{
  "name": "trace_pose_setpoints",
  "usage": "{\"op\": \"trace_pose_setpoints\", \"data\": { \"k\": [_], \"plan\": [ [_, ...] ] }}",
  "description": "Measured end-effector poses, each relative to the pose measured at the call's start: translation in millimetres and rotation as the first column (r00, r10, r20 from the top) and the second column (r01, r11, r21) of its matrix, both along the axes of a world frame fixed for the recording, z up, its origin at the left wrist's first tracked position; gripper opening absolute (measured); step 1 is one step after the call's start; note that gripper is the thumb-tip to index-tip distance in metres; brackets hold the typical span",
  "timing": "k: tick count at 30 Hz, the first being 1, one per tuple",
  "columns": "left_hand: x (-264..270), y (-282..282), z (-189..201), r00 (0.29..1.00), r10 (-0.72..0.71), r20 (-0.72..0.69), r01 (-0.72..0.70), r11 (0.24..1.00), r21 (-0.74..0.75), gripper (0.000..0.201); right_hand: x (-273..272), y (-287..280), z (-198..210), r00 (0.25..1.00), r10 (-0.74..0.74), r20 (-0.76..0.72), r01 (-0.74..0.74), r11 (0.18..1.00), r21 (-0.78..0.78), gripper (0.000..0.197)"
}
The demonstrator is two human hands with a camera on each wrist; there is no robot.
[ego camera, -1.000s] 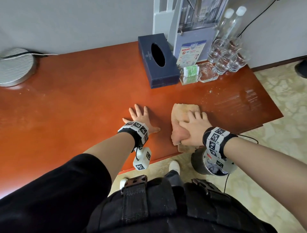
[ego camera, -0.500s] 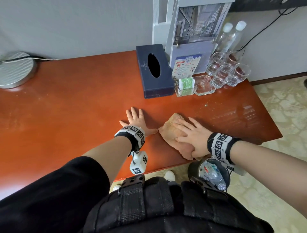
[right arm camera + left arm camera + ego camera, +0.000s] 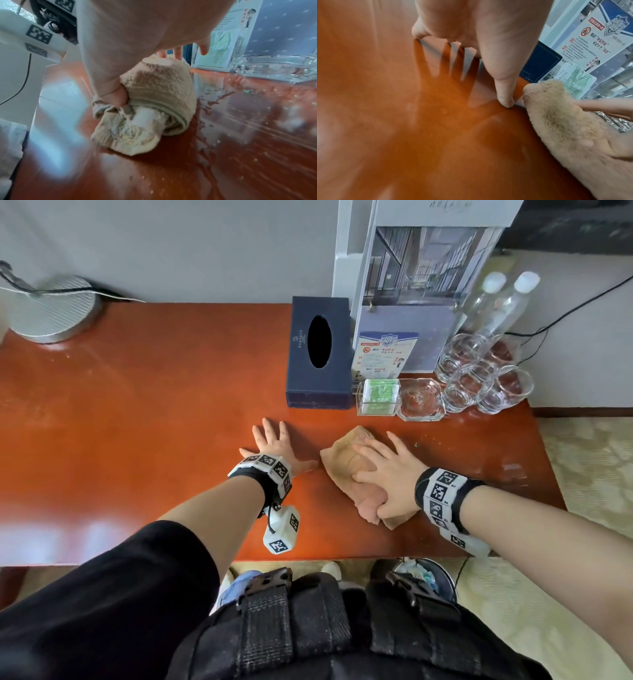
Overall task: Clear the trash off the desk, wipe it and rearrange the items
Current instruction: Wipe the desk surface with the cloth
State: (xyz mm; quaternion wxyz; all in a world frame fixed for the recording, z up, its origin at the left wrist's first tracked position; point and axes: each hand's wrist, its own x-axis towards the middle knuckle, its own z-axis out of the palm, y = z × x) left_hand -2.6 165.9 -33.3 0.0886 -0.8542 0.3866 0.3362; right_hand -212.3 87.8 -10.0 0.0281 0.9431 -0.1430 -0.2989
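A beige cloth [image 3: 344, 453] lies bunched on the red-brown desk [image 3: 154, 412], right of centre near the front edge. My right hand [image 3: 387, 470] presses on it with fingers spread over the top. In the right wrist view the thumb of that right hand [image 3: 137, 33] digs into a fold of the cloth [image 3: 154, 101]. My left hand [image 3: 274, 446] lies flat on the desk just left of the cloth, holding nothing. In the left wrist view the left hand [image 3: 471, 40] has its thumb tip almost against the cloth [image 3: 556, 121]. Wet streaks [image 3: 214, 102] and crumbs [image 3: 416, 445] mark the desk to the right.
At the back right stand a navy tissue box [image 3: 318, 354], a calendar stand [image 3: 411, 302], a clear holder with green packets [image 3: 378, 397], a glass ashtray [image 3: 421, 400], several glasses [image 3: 479, 378] and two water bottles [image 3: 496, 299]. A lamp base [image 3: 48, 309] sits back left. A bin [image 3: 428, 573] stands below the front edge.
My right hand has slid the cloth away from the front edge and left, up to the left thumb, and turned so the fingers point up-left. The left hand stayed in place.
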Motion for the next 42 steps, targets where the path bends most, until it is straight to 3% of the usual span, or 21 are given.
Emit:
{"op": "trace_pose_setpoints", "data": {
  "k": [13, 29, 36, 42],
  "plan": [
    [-22, -2, 2, 0.998, 0.054, 0.011, -0.054, 0.999, -0.003, 0.111, -9, -17, 5, 0.972, -0.235, 0.005, 0.234, 0.967, -0.096, 0.066],
    [-20, -14, 4, 0.995, -0.100, 0.012, 0.099, 0.993, 0.061, 0.122, -10, 27, 4, 0.861, -0.508, -0.032, 0.505, 0.860, -0.070, 0.068],
    [-12, -10, -1, 0.988, -0.153, -0.007, 0.153, 0.987, 0.057, 0.126, -6, 56, 4, 0.842, -0.539, -0.040, 0.535, 0.841, -0.075, 0.067],
    [-11, -9, 1, 0.989, -0.144, -0.014, 0.145, 0.988, 0.060, 0.126, -12, 72, 7, 0.892, -0.450, -0.046, 0.448, 0.893, -0.049, 0.066]
  ]
}}
